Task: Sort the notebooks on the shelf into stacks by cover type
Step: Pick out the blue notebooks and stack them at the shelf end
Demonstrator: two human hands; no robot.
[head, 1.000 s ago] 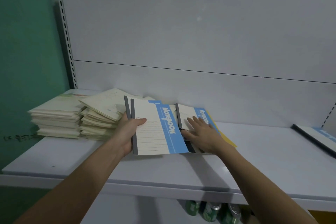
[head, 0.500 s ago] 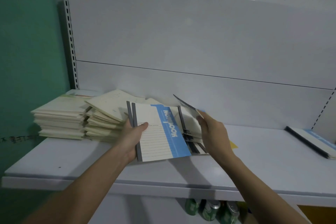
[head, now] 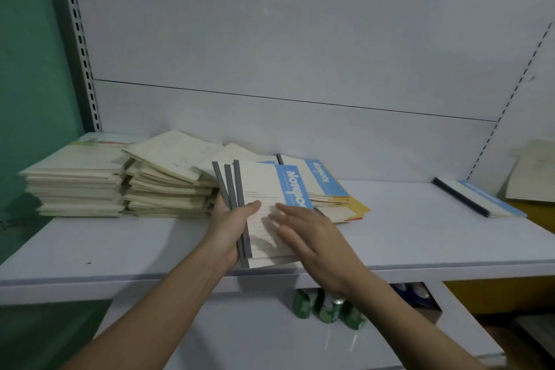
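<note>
A person's two bare hands work at a smooth white metal shelf (head: 420, 237). Half a second ago the left hand gripped two fanned notebooks and the right hand was lifting another from the pile beside them. Now the left hand (head: 229, 227) grips a fan of three blue-banded notebooks (head: 261, 189) by their grey spines, thumb pressed across the lined white cover, and the right hand (head: 312, 237) lies open and flat on that cover, fingers spread.

Just behind this bundle, toward the shelf's back panel, a shorter pile of blue-banded notebooks (head: 321, 180) rests on flat yellow-edged covers (head: 357, 207). Left of the bundle stand two tall stacks of thin cream paper-covered notebooks: the nearer one (head: 168, 186) is loose and skewed, its top copies slid askew; the farther one (head: 75, 180) is squarer. Far to the right of the bundle, one more blue-banded notebook with a dark spine (head: 477, 198) lies alone, near pale sheets (head: 531, 174) at the shelf's end. Below the bundle, under the shelf edge, green cans (head: 327, 306) stand together.
</note>
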